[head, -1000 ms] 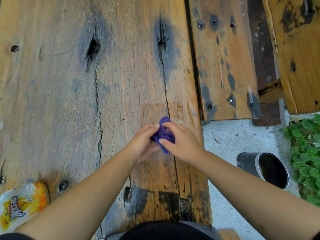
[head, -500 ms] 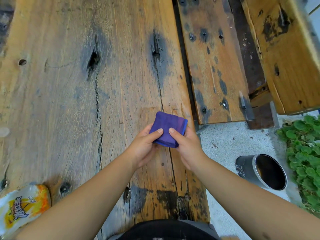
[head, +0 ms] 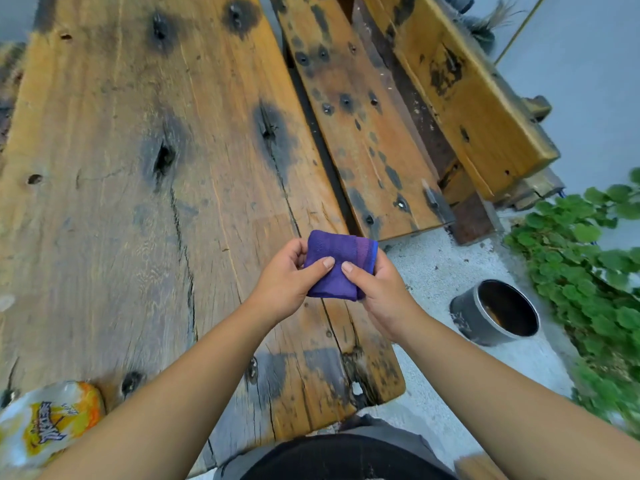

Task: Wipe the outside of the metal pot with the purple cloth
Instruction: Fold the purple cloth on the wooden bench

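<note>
Cloth (head: 337,263) now unfolded flatter; left hand (head: 289,277), right hand (head: 375,284) both grip it, seemingly above table (head: 138,202).

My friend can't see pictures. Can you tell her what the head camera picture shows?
Two bare hands, the left hand and the right hand, hold a folded purple cloth above a worn wooden table. A dark metal pot lies tipped on the concrete ground to the right, beside green plants. A yellow snack bag sits at the table's near left corner.

A weathered wooden table (head: 145,209) with dark knots and cracks fills the view. Beside it stands a plank bench (head: 377,150) on pale concrete ground (head: 433,271), edged by green plants (head: 588,265).
</note>
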`<act>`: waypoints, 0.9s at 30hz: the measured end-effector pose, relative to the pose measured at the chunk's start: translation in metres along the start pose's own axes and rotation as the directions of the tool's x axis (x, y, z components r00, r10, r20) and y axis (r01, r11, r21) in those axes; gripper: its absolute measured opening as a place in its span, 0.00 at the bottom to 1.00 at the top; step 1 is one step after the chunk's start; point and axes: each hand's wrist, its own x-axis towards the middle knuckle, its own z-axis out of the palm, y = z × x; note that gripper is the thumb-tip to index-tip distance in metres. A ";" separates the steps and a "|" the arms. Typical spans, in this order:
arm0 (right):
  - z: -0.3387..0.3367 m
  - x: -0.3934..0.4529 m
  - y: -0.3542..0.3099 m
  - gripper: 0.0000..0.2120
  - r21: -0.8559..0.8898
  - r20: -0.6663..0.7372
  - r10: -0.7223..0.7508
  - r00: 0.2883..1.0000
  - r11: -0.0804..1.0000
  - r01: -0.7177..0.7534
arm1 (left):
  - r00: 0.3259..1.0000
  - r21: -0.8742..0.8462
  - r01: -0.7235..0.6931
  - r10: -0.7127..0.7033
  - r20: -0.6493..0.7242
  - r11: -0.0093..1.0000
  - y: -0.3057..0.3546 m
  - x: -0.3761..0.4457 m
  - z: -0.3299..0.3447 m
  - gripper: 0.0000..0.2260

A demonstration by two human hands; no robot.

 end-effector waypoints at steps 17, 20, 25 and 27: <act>-0.069 -0.184 0.071 0.10 0.166 -0.566 0.064 0.822 0.985 0.037 | 0.819 0.239 0.114 -0.227 0.527 0.964 -0.031 -0.074 0.111 0.05; -0.091 -0.199 0.083 0.09 0.212 -0.635 0.104 0.765 0.976 0.044 | 0.810 0.273 0.131 -0.262 0.525 0.953 -0.037 -0.082 0.146 0.07; -0.155 -0.208 0.088 0.10 0.227 -0.678 0.105 0.727 0.971 0.072 | 0.794 0.304 0.189 -0.327 0.512 0.934 -0.046 -0.077 0.215 0.05; -0.200 -0.207 0.088 0.12 0.208 -0.680 0.086 0.729 0.975 0.079 | 0.799 0.308 0.197 -0.334 0.499 0.931 -0.051 -0.068 0.256 0.06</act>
